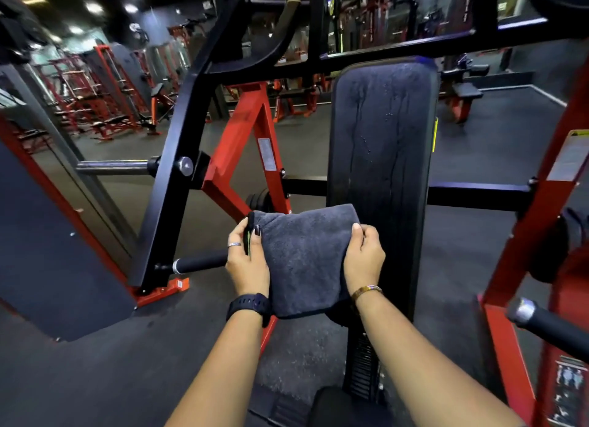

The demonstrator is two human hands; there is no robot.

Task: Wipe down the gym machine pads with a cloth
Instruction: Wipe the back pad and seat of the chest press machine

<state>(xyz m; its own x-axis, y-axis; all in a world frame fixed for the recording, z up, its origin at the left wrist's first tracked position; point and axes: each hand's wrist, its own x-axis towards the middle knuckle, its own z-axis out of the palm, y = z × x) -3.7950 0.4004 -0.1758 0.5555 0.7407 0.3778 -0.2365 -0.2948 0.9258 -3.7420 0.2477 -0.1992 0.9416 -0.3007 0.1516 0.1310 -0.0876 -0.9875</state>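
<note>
A folded grey cloth (306, 258) hangs in front of me at the lower left corner of a tall black back pad (382, 133). The pad stands upright on a red and black machine, and wet streaks and droplets run down its face. My left hand (247, 261) grips the cloth's left edge, thumb on top. My right hand (363, 258) grips the right edge, fingers curled over it, close to the pad's lower part. The cloth covers the pad's bottom left corner.
Black machine arm (178, 159) slants down on the left with a handle (199, 262) near my left hand. Red frame post (541, 210) and another handle (551, 326) stand on the right. Red racks and benches (105, 108) fill the dark floor behind.
</note>
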